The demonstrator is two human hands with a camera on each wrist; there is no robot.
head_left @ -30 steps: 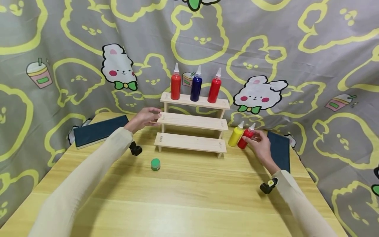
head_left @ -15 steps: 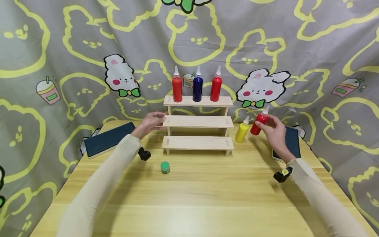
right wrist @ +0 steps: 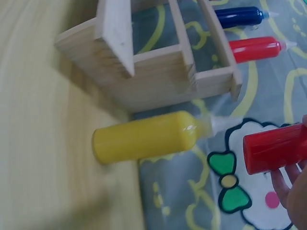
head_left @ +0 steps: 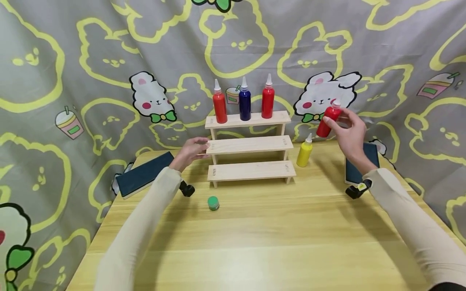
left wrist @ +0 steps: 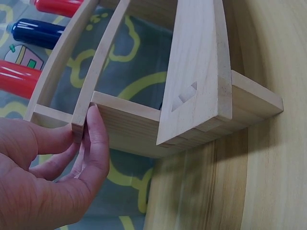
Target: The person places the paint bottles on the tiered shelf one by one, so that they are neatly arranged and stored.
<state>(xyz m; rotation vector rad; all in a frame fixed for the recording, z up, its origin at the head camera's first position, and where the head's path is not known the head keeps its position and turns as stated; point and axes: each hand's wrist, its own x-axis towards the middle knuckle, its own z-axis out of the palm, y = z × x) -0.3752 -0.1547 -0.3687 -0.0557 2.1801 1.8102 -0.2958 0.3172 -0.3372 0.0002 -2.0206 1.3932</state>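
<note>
My right hand (head_left: 351,135) grips a red squeeze bottle (head_left: 326,122) with a white nozzle, tilted and held in the air right of the shelf. Below it a yellow squeeze bottle (head_left: 304,152) stands on the table. My left hand (head_left: 191,152) pinches the left end of the middle board of a three-tier wooden shelf (head_left: 251,144); thumb and fingers close on that board in the left wrist view (left wrist: 79,127). Along the top tier stand an orange-red bottle (head_left: 220,107), a dark blue bottle (head_left: 245,105) and a red bottle (head_left: 267,103).
A small green-lidded jar (head_left: 213,203) sits on the table (head_left: 255,242) before the shelf. Dark blue flat blocks lie at the left (head_left: 145,173) and right (head_left: 364,163). A patterned curtain (head_left: 164,48) hangs close behind the table.
My right hand has lifted the red bottle off the table, up and away from the yellow bottle. The left hand stays at the shelf's middle board. The head view has shifted slightly.
</note>
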